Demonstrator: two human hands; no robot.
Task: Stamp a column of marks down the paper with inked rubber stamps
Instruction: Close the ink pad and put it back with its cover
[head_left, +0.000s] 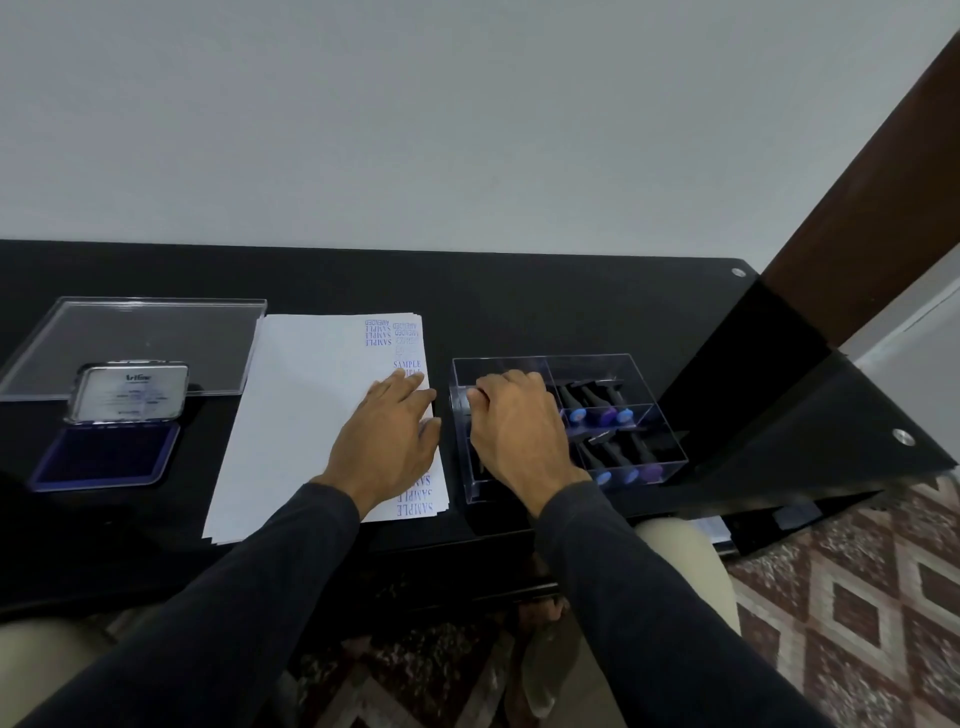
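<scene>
Rubber stamps (597, 410): dark-handled stamps with blue and purple ends lay in rows inside a clear plastic organiser (660, 431), in its right-hand compartments, on the right of the counter (519, 291).
Handling of the stamps: they looked small, light and rigid; the tapered dark handle seemed the natural place to pinch one, well away from the inky face, which would likely smear anything it touched.
Paper (311, 405): a thin stack of white sheets lay just left of the organiser, with blue marks reading "SAMPLE" and "AMENDED" running down its right edge. It looked light and easily shifted.
Left hand (389, 441): rested flat on the right part of the paper, its grip wide, fingers straight and spread, holding nothing.
Right hand (519, 431): reached into the organiser's left compartment with fingers curled at the front wall; whether its grip held a stamp could not be told, since the fingertips were hidden.
Ink pad (104, 457): lay open on the far left of the counter, purple pad exposed and lid (130, 392) standing up behind it.
Clear tray (135, 338): a flat transparent piece sat behind the ink pad.
Counter: black, glossy and glass-like, probably slippery under paper.
Room: a plain pale wall (467, 130) rose behind, a dark wooden post (857, 208) stood to the right, and the floor (857, 597) was patterned in red and white diamonds.
</scene>
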